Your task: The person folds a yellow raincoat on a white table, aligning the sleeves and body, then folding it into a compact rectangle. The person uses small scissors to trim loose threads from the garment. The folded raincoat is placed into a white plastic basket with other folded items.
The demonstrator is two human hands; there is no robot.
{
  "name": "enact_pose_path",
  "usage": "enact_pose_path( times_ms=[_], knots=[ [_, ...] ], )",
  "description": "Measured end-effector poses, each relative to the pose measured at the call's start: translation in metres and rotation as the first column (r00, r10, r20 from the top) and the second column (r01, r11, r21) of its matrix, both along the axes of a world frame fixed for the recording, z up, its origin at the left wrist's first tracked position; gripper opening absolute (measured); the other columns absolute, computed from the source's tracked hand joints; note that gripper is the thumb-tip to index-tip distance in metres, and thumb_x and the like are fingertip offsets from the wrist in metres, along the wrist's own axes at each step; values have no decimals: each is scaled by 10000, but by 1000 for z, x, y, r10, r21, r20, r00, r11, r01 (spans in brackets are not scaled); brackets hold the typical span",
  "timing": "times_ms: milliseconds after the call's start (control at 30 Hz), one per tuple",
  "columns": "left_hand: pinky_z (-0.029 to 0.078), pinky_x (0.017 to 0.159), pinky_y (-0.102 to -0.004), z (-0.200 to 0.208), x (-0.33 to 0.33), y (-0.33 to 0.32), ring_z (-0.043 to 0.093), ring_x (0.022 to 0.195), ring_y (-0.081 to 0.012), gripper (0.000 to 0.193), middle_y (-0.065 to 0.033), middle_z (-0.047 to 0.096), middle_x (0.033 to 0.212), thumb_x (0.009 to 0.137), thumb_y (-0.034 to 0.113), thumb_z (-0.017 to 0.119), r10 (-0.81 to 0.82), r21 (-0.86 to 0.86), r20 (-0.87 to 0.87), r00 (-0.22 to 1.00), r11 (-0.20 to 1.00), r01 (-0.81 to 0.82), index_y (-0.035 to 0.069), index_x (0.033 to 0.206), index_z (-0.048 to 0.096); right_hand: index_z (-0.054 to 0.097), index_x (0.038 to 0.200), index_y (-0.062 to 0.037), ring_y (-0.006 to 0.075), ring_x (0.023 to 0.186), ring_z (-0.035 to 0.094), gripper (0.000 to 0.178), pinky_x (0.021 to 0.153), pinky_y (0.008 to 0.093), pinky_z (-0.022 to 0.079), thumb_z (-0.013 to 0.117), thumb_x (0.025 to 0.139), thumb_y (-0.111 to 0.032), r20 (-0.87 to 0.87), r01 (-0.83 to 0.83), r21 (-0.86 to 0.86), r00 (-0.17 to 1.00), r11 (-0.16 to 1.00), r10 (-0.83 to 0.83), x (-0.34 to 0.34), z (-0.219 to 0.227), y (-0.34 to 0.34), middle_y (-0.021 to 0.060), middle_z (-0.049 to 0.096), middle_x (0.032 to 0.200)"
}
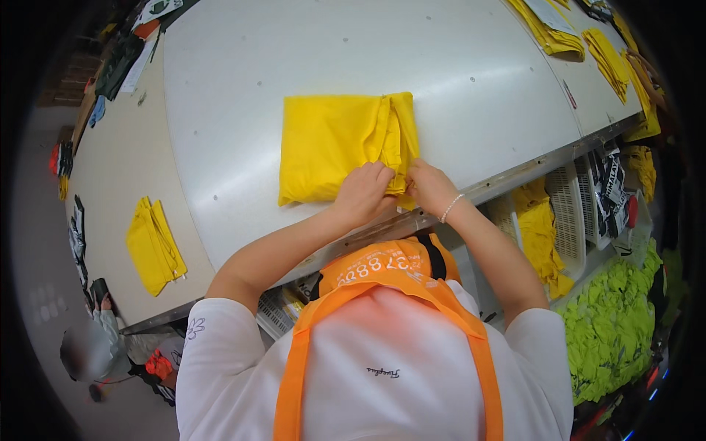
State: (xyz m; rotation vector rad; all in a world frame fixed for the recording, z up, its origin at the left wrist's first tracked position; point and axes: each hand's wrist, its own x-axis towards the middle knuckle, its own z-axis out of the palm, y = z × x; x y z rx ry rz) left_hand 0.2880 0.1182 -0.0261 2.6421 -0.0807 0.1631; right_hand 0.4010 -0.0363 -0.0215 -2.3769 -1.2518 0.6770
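Note:
A bright yellow folded cloth piece (323, 143) lies flat near the table's front edge, with layered folds along its right side. My left hand (364, 191) rests on its lower right part, the fingers curled and closed on the fabric. At the lower right corner, my right hand (430, 187) pinches the cloth's edge. The two hands are close together, a narrow strip of the yellow cloth between them. Some fingertips are hidden by the fabric and the hands.
Another folded yellow piece (155, 246) lies on the left. Yellow stacks (555, 33) sit at the far right, near a red-and-dark pen-like item (571, 95). Below the table's right edge are baskets (566, 220) and a lime-green fabric heap (614, 323). A person (92, 345) is at lower left.

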Motion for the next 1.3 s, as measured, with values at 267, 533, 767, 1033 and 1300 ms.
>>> enact_pose_path(
  times_ms=[267,533,767,1033,1300],
  knots=[
    [464,652,-384,-16,17,-7,553,769,-295,213,-99,528,767,706,142,696,155,-150,3,988,977,-153,79,826,531,583,707,-25,291,764,573,72,668,353,471,650,683,-14,-224,-148,362,944,920,241,12,17,0,101,567,807],
    [374,957,-453,6,48,31,470,1164,-316,214,-118,575,1115,796,230,638,-421,-379,-62,905,849,369,80,949,643,607,736,-25,285,758,574,77,682,352,482,661,683,-11,-310,-81,322,932,943,186,25,26,-11,100,569,811],
    [131,1045,-654,-28,46,-15,254,1354,-314,542,-101,438,1334,722,335,667,-238,157,-351,905,938,308,131,1208,540,585,701,-22,310,767,574,71,678,368,479,654,687,-8,-149,-266,331,933,905,328,16,5,-8,117,572,829],
    [196,1118,-385,22,5,20,221,1374,-314,586,-156,303,1455,837,117,577,-246,-775,-247,937,631,-38,38,1377,363,595,760,-22,325,742,586,144,675,389,483,643,772,-158,-204,-140,74,967,987,152,-4,32,-24,125,570,820],
    [242,1076,-467,-24,41,11,285,1343,-268,591,-137,327,1445,869,304,534,202,256,47,978,944,-207,51,1376,366,585,917,-53,338,784,620,132,659,434,508,516,848,-143,298,274,170,901,947,-315,33,-15,58,147,608,826]
  ],
)
